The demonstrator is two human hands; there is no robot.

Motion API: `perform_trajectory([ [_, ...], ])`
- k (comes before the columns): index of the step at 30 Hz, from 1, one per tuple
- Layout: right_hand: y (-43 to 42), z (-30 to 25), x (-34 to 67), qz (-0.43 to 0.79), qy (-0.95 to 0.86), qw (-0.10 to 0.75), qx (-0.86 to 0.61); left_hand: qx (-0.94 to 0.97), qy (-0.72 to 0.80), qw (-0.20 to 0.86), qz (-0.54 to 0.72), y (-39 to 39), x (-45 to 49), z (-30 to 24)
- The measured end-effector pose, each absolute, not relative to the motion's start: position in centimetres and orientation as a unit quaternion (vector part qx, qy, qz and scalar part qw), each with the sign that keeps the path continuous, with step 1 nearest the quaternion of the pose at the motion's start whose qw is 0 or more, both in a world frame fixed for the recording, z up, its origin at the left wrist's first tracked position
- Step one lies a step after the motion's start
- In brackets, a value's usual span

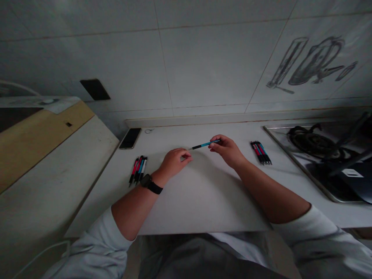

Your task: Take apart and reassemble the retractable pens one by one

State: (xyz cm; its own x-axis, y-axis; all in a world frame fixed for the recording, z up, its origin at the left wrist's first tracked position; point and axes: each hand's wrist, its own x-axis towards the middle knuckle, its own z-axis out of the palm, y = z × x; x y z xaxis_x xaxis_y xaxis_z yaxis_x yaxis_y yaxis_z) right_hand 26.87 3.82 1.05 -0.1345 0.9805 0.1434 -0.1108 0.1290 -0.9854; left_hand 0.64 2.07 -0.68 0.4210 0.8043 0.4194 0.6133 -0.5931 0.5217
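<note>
My right hand (228, 149) pinches the rear end of a blue pen (205, 145) with a black grip, held level above the white counter (203, 193). The pen's tip points left toward my left hand (174, 162). That hand has its fingers curled together just below the tip; whether it holds a small part I cannot make out. A black watch (149, 183) sits on my left wrist. A bunch of several red, blue and black pens (138, 169) lies left of my left hand. A second bunch of pens (260, 152) lies right of my right hand.
A black phone (130, 138) lies at the counter's back left corner. A gas stove (322, 155) with a dark burner fills the right side. To the left stands a lower wooden surface (43, 155). A tiled wall runs behind the counter.
</note>
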Motion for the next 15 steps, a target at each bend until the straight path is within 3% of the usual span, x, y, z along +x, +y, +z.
perform_trajectory([
  [9, 5.3, 3.8, 31.7, 0.481, -0.54, 0.548, -0.42, 0.844, 0.418, 0.152, 0.299, 2.2, 0.3, -1.3],
  [15, 6.3, 5.3, 37.6, 0.343, -0.552, 0.556, -0.518, 0.849, 0.412, 0.152, 0.292, 2.3, 0.3, -1.6],
])
